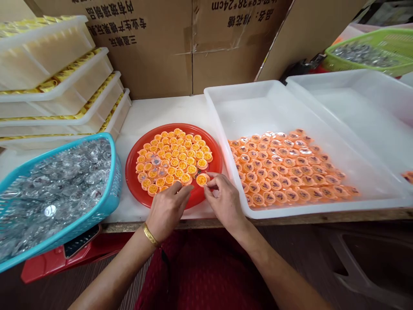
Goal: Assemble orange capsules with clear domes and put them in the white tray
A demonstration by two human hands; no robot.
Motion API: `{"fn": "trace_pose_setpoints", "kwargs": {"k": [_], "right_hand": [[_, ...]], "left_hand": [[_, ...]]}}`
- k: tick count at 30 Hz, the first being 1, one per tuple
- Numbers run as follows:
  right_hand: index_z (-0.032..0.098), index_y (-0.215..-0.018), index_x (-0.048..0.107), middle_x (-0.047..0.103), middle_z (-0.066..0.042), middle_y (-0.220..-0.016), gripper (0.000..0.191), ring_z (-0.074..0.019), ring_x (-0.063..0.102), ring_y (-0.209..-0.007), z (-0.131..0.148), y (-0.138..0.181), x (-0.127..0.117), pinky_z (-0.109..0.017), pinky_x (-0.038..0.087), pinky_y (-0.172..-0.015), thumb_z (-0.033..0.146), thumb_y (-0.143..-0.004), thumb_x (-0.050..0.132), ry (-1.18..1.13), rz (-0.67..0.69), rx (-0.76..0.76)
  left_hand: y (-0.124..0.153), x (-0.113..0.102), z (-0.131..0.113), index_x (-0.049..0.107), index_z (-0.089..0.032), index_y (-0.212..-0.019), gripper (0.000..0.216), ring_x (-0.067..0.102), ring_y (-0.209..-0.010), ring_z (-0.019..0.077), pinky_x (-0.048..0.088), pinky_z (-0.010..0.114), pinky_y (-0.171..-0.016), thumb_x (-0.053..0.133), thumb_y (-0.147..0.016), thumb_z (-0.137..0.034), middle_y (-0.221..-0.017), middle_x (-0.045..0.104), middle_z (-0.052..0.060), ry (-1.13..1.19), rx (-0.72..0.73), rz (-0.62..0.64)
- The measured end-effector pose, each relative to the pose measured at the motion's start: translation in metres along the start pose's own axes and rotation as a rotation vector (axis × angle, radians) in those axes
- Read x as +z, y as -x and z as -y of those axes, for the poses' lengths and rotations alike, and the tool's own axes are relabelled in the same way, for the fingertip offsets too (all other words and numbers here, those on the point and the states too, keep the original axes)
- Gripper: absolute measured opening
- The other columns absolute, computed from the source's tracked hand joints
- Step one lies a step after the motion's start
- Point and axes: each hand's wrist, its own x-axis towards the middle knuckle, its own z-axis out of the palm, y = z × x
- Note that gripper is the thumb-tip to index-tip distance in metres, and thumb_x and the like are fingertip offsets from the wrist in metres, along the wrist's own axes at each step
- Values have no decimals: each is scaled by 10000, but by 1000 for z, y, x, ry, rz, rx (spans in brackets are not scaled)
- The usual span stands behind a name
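My right hand (224, 199) pinches a small round orange plastic case (202, 179) with a yellow centre, between thumb and fingertips, over the right front of a red plate (130, 172). Many like it, the orange cases (174, 153), lie close together on that plate, a few with clear round lids on top. My left hand (169, 207) is at the plate's front rim, its fingers bent down and closed together. Whatever its fingertips hold or touch is hidden behind the hand.
A blue basket (114, 172) of clear round lids stands left, before stacked white trays (93, 105) with yellow pieces. On the right, a white tray (245, 103) holds rows of orange cases with dark-patterned tops. Another white tray (361, 97) adjoins it. Behind stand cardboard boxes (161, 56) and a green basket (387, 38).
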Motion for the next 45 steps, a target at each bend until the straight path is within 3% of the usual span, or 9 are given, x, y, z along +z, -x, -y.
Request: {"fn": "trace_pose_setpoints", "kwargs": {"k": [5, 10, 17, 25, 30, 36, 40, 45], "right_hand": [[222, -769, 485, 647, -104, -1025, 172, -219, 647, -969, 2, 0, 2, -379, 561, -810, 60, -804, 534, 35, -20, -39], [219, -761, 497, 654, -86, -984, 156, -217, 643, -975, -1, -1, 0, -366, 565, -797, 74, -800, 540, -7, -18, 8], [213, -761, 534, 648, -99, -1047, 76, -219, 646, -986, 2, 0, 2, -390, 565, -815, 179, -822, 564, -203, 7, 200], [207, -720, 539, 711, -77, -968, 184, -212, 677, -925, 6, -3, 2, -385, 562, -829, 324, -775, 670, -589, 147, 479], [203, -730, 537, 691, -89, -1048, 148, -203, 675, -938, 7, -3, 2, -385, 542, -868, 286, -776, 650, -586, 115, 420], [200, -757, 534, 667, -111, -1101, 111, -214, 656, -1011, 6, 0, -1, -389, 531, -888, 258, -792, 622, -556, 105, 379], [205, -760, 537, 659, -105, -1121, 123, -222, 656, -1013, 9, 0, -2, -402, 557, -865, 272, -792, 635, -615, 165, 398], [218, -769, 536, 649, -79, -1151, 190, -220, 664, -960, 17, -5, -8, -401, 608, -771, 342, -773, 680, -771, 233, 473]], "left_hand": [[-6, 4, -2, 532, -274, -1265, 342, 548, -585, 135, 284, 241, -477, 464, -936, -210, -769, 585, 2, -94, 32, 29], [2, 4, -2, 597, -237, -1175, 278, 557, -600, 135, 324, 244, -498, 435, -950, -236, -777, 578, 11, -53, 10, 8], [-3, 1, -6, 613, -250, -1189, 303, 583, -676, 133, 399, 225, -573, 436, -944, -234, -803, 601, 23, 190, -88, -26], [-9, -2, -5, 610, -265, -1237, 350, 560, -649, 141, 384, 238, -551, 457, -927, -211, -800, 602, 35, 203, -108, 38], [-8, -6, 1, 636, -241, -1208, 361, 524, -639, 115, 403, 239, -607, 528, -869, -180, -755, 607, 15, 515, -219, -39], [-5, -7, 3, 702, -132, -1014, 348, 416, -448, 58, 303, 186, -411, 704, -740, -348, -571, 531, -39, 1370, -771, -46], [-13, -9, -1, 719, -110, -899, 328, 492, -494, 56, 348, 159, -422, 791, -652, -313, -603, 579, -12, 1763, -822, -21], [-19, -5, -5, 723, -96, -879, 277, 511, -518, 47, 386, 148, -452, 793, -657, -246, -633, 596, -4, 1894, -823, -23]]}}
